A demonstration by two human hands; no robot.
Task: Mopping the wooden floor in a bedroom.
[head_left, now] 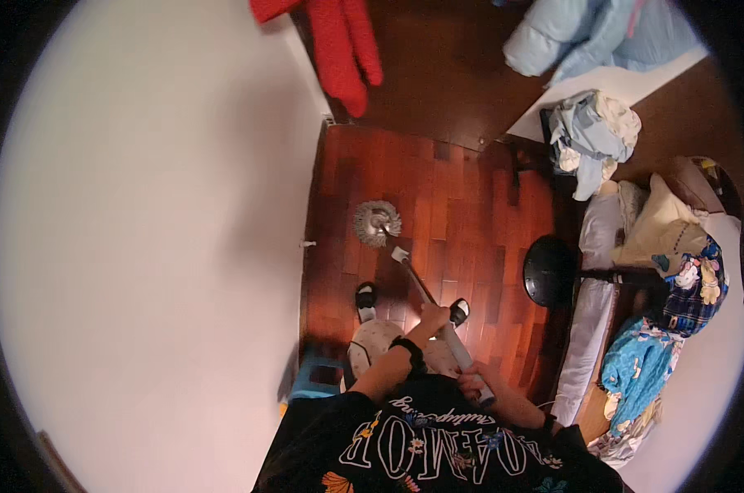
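A spin mop with a round, grey stringy head (377,223) rests on the reddish wooden floor (462,214) near the wall. Its long handle (420,285) slants back toward my body. Partway along the pole, my left hand (434,317) is wrapped round it, a dark band on that wrist. Lower down, close to my waist, my right hand (474,382) grips the thick grey end of the same handle. My feet, in dark slippers (366,296), stand on either side of the pole.
A white wall (158,246) runs along the left. Behind my left leg is a blue plastic stool (318,376). On the right stand a round black base (550,271) and a bed edge (586,329) with piled clothes (639,361). A red garment (343,57) hangs ahead.
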